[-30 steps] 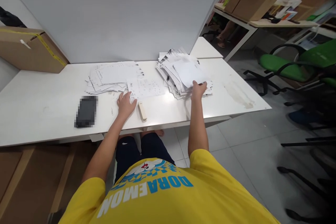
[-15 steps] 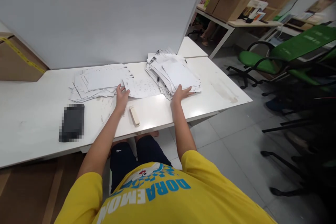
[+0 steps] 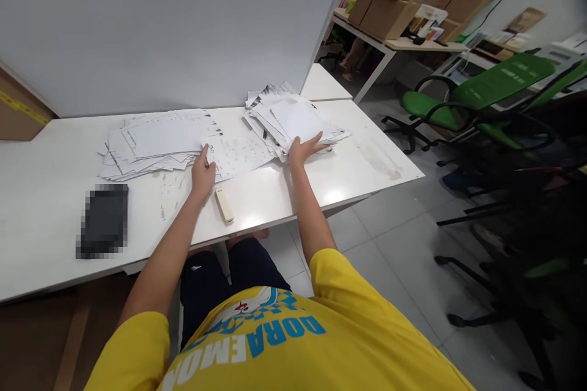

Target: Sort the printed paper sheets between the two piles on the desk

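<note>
My left hand (image 3: pixel 203 176) is closed at the left edge of a printed sheet of paper (image 3: pixel 238 154), which lies between two piles on the white table. The sheet's right end reaches to the foot of the right paper stack (image 3: pixel 293 119). At that stack's front edge, my right hand (image 3: pixel 303 149) rests with its fingers spread. A flatter, fanned-out paper pile (image 3: pixel 158 140) lies just left of my left hand. Nearer to me, below the sheet, is a cream-coloured stapler (image 3: pixel 224 205).
A dark pixelated object (image 3: pixel 103 220) lies on the left of the white table (image 3: pixel 41 195). Behind stands a grey-white partition (image 3: pixel 174 30), with a cardboard box (image 3: pixel 21 110) against it. Green chairs (image 3: pixel 435 111) and a desk with stacked boxes (image 3: pixel 389 12) are at right.
The printed sheet's left end has come slightly toward me with my left hand. My right hand stays at the stack, its fingers now more spread. The view has shifted a little to the right.
</note>
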The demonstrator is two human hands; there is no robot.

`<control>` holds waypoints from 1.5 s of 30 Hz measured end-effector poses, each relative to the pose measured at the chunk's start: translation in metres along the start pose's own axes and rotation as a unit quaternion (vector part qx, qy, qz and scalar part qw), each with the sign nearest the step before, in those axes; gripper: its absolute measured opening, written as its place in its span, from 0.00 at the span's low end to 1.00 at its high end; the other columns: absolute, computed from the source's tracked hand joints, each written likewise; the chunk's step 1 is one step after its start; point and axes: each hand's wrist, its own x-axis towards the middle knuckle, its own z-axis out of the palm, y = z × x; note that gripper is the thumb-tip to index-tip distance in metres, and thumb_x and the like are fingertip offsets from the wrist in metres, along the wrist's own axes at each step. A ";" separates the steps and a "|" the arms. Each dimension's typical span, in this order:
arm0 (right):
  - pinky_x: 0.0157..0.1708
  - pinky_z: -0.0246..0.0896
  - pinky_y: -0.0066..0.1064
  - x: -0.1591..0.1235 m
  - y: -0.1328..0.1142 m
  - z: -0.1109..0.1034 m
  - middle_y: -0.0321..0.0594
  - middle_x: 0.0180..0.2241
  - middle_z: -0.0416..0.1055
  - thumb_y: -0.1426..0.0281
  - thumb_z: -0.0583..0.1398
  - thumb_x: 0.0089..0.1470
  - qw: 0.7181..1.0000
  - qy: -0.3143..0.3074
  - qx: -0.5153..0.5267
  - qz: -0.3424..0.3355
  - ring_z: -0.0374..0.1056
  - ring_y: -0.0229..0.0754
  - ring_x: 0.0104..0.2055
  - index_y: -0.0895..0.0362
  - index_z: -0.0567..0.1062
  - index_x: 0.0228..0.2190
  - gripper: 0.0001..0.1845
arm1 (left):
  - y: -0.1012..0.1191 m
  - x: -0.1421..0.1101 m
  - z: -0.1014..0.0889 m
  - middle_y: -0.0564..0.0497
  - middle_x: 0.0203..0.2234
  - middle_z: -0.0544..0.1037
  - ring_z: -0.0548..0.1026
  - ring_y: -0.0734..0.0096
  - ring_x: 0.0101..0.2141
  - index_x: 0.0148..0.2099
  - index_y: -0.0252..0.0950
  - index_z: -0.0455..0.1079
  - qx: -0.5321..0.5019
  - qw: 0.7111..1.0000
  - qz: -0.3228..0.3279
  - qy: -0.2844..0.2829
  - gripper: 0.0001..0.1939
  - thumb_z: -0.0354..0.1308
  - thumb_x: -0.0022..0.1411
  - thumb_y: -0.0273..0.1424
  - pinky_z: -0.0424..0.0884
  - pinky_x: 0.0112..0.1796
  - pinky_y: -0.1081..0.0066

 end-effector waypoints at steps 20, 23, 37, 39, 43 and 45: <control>0.69 0.27 0.62 0.027 -0.015 0.003 0.68 0.74 0.27 0.53 0.55 0.64 0.995 -0.063 -0.053 0.056 0.24 0.62 0.77 0.62 0.34 0.72 0.51 | 0.016 0.012 0.002 0.54 0.44 0.80 0.78 0.71 0.36 0.64 0.50 0.69 -0.079 0.993 -0.040 -0.080 0.38 0.67 0.49 0.32 0.79 0.39 0.70; 0.69 0.24 0.63 0.033 -0.015 0.004 0.69 0.74 0.26 0.53 0.55 0.64 0.995 -0.074 -0.041 0.058 0.24 0.62 0.77 0.63 0.34 0.71 0.51 | 0.020 0.012 0.002 0.53 0.44 0.80 0.78 0.68 0.39 0.62 0.48 0.72 -0.066 0.995 -0.029 -0.072 0.36 0.67 0.48 0.31 0.80 0.39 0.68; 0.70 0.35 0.54 0.022 0.001 -0.012 0.62 0.74 0.28 0.53 0.49 0.67 0.997 -0.034 0.017 0.072 0.24 0.62 0.77 0.61 0.36 0.72 0.45 | 0.017 0.017 0.000 0.60 0.28 0.73 0.68 0.77 0.26 0.51 0.49 0.78 -0.077 0.995 -0.043 -0.043 0.24 0.64 0.51 0.29 0.75 0.35 0.74; 0.70 0.36 0.54 0.022 0.000 -0.015 0.62 0.74 0.28 0.54 0.49 0.67 0.996 -0.032 0.023 0.084 0.24 0.62 0.77 0.61 0.37 0.72 0.44 | 0.017 0.018 0.000 0.59 0.29 0.75 0.70 0.76 0.28 0.49 0.47 0.79 -0.091 0.994 -0.046 -0.041 0.22 0.63 0.50 0.28 0.75 0.36 0.74; 0.70 0.35 0.57 0.022 -0.002 -0.015 0.62 0.74 0.27 0.58 0.53 0.66 0.993 -0.008 0.048 0.103 0.25 0.64 0.77 0.60 0.42 0.72 0.43 | 0.018 0.018 0.001 0.58 0.30 0.77 0.71 0.76 0.29 0.50 0.45 0.78 -0.098 0.993 -0.053 -0.050 0.21 0.63 0.52 0.28 0.74 0.36 0.75; 0.70 0.36 0.59 0.022 -0.002 -0.015 0.62 0.74 0.29 0.62 0.55 0.64 0.992 0.009 0.064 0.104 0.25 0.64 0.77 0.60 0.46 0.71 0.41 | 0.020 0.018 0.001 0.57 0.30 0.76 0.70 0.78 0.29 0.52 0.40 0.78 -0.107 0.992 -0.056 -0.043 0.23 0.62 0.52 0.26 0.71 0.33 0.78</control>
